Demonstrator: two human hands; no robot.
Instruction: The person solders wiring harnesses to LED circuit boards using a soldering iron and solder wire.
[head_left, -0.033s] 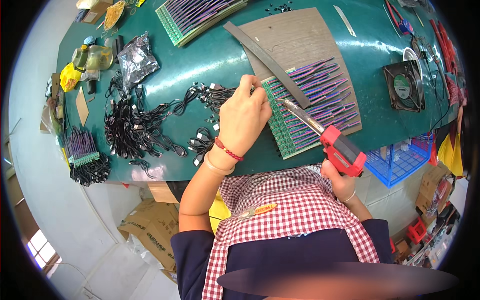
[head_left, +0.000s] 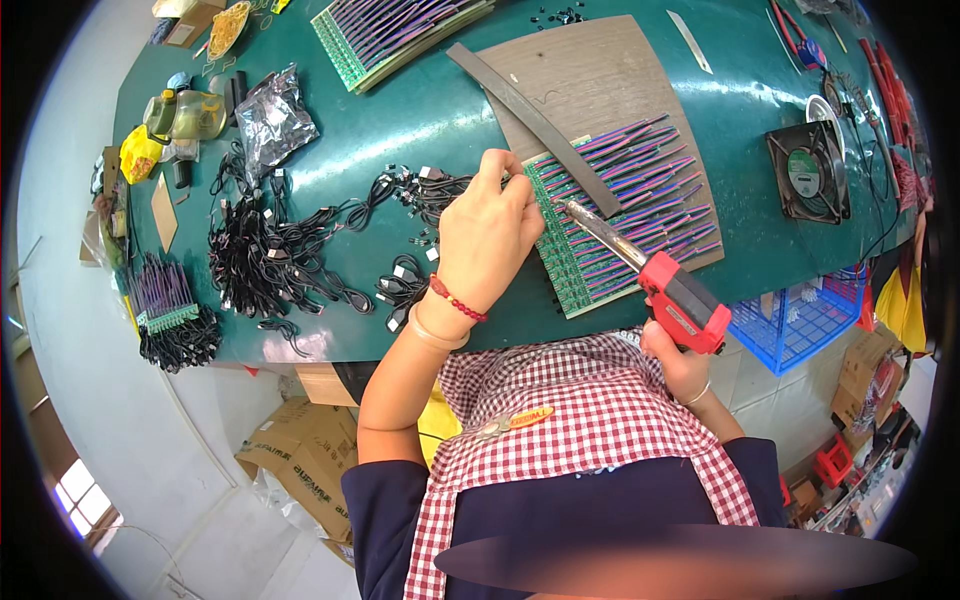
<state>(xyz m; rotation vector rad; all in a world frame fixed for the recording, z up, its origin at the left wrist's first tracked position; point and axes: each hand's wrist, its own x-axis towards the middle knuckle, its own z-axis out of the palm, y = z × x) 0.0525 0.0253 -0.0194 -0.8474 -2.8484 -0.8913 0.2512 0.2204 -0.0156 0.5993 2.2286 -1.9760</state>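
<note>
My right hand (head_left: 678, 362) is wrapped round the grip of a red and black soldering gun (head_left: 688, 303). Its metal tip points up and left, over the wires near the green edge of a circuit board panel (head_left: 566, 262). Rows of pink, blue and dark wires (head_left: 640, 225) run rightward from that panel. My left hand (head_left: 490, 215) is closed in a pinch at the panel's left edge; what its fingertips hold is hidden. Across the wires lies a flat grey bar (head_left: 540, 130), slanting. Panel and bar rest partly on a brown board (head_left: 590, 75).
Black cables (head_left: 265, 250) lie in a tangled heap on the left of the green table, beside a silver bag (head_left: 275, 120). More wired panels (head_left: 390, 40) are stacked at the far side. A black fan (head_left: 808, 172) stands at right, above a blue basket (head_left: 800, 325).
The soldering gun's tip has shifted very slightly right and toward me. My left hand stays where it was.
</note>
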